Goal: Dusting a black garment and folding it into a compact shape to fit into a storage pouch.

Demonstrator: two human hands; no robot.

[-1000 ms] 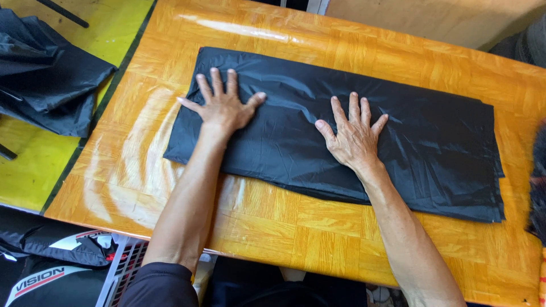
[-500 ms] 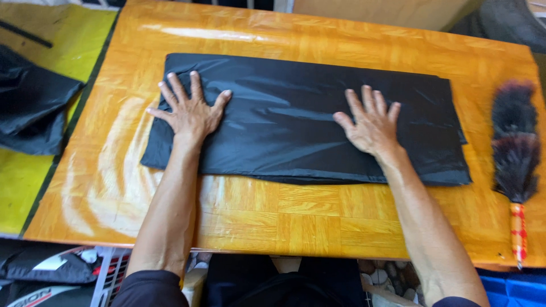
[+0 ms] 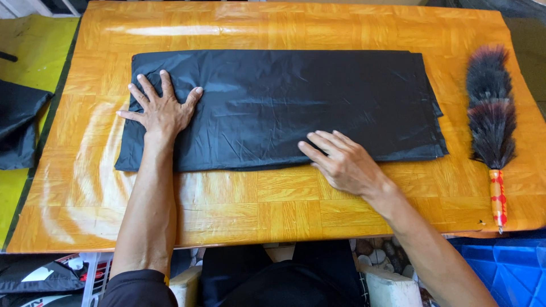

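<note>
2 hands press a folded black plastic sheet (image 3: pixel 284 108) flat on the orange desk (image 3: pixel 284 204): left hand (image 3: pixel 162 111) splayed at its left end, right hand (image 3: pixel 341 162) open-fingered on its near edge. Smoothing step, apparently.

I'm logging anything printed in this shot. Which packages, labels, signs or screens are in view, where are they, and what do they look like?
Black item with white lettering: bottom left corner, below the orange wooden table, partly cut off, black with a white patch.
Striped band: on the handle of the dark feather duster at the table's right edge, red and yellow; whether it is a label is unclear.
No signs or screens.
</note>
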